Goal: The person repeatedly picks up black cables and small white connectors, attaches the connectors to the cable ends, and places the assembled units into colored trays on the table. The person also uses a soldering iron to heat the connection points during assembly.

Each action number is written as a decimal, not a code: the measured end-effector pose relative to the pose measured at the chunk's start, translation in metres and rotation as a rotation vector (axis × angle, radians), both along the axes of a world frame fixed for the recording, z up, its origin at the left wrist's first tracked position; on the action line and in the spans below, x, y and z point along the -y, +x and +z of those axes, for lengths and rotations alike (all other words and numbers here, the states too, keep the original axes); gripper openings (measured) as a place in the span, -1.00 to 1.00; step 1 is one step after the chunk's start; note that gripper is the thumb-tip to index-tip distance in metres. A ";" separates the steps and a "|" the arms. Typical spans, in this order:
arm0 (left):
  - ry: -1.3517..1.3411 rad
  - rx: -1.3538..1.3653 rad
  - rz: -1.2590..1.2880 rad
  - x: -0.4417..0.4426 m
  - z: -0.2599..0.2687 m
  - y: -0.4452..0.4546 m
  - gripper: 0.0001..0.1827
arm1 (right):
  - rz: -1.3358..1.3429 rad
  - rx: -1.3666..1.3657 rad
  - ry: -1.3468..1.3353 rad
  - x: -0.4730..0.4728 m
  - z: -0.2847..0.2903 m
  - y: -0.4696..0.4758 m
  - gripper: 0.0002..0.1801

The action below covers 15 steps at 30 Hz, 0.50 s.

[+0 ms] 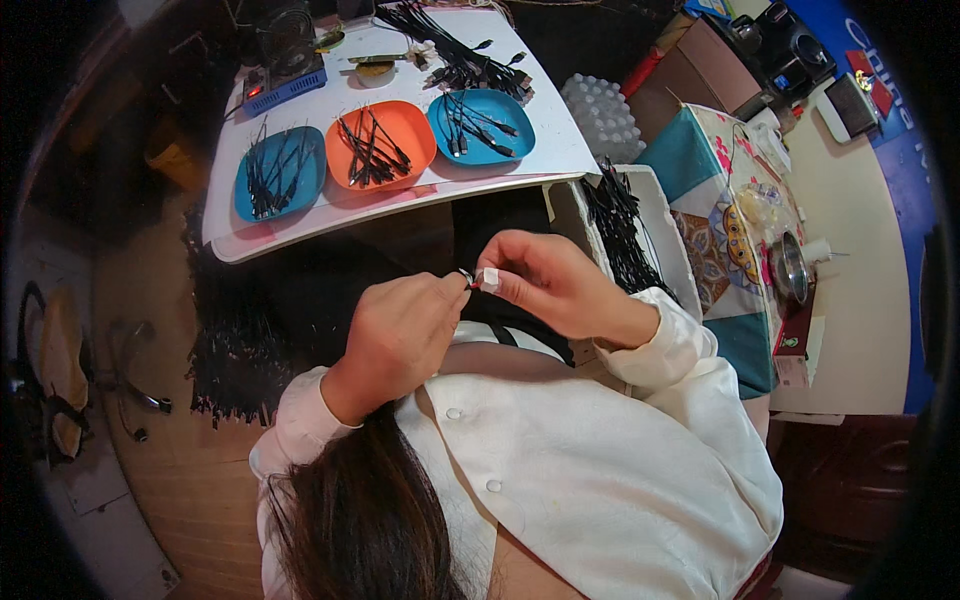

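My left hand (pixel 405 326) and my right hand (pixel 555 281) meet in front of my chest. The left fingertips pinch the end of a dark cable (pixel 466 277) with a bit of red showing; the rest of it is hidden. White tape or wrapping (pixel 489 280) covers the tip of my right thumb, which lies against the cable end. Beyond the hands, short black cables with plugs lie in a left blue tray (pixel 244 187), an orange tray (pixel 424 127) and a right blue tray (pixel 525 124). A bundle of black USB cables (pixel 480 67) lies behind them.
The white table (pixel 555 112) also bears a blue device with a red light (pixel 285 90) and a small tub (pixel 375 73). A white foam box (pixel 667 202) of black cables stands at the right, near a cloth-covered table with a metal bowl (pixel 789 268). More cables (pixel 225 337) hang at the left.
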State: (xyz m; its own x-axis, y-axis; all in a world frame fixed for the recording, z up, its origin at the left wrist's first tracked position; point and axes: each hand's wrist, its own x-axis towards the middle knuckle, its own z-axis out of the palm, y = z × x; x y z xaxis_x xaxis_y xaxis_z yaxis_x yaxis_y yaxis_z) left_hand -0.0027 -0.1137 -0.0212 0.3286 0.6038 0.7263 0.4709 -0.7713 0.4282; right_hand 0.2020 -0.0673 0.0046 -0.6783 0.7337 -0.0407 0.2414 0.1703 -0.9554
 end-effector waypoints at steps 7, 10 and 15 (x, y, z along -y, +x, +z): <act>-0.377 0.304 -0.073 0.007 -0.001 -0.006 -0.90 | -0.016 -0.180 -0.047 0.001 -0.002 0.002 -0.83; -0.693 0.528 -0.148 0.009 -0.001 -0.009 -0.90 | 0.009 -0.092 0.825 -0.005 0.003 -0.003 -0.76; -0.623 0.515 -0.163 0.008 -0.004 -0.005 -0.89 | 0.047 -0.019 1.173 -0.006 0.005 -0.012 -0.69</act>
State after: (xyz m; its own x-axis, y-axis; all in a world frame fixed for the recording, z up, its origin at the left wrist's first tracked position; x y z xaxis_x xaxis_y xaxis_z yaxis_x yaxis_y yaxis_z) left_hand -0.0077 -0.1219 -0.0255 0.1641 0.9195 0.3572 0.0009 -0.3622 0.9321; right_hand 0.1903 -0.0611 0.0092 -0.6988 0.2895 0.6541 0.1989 0.9570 -0.2111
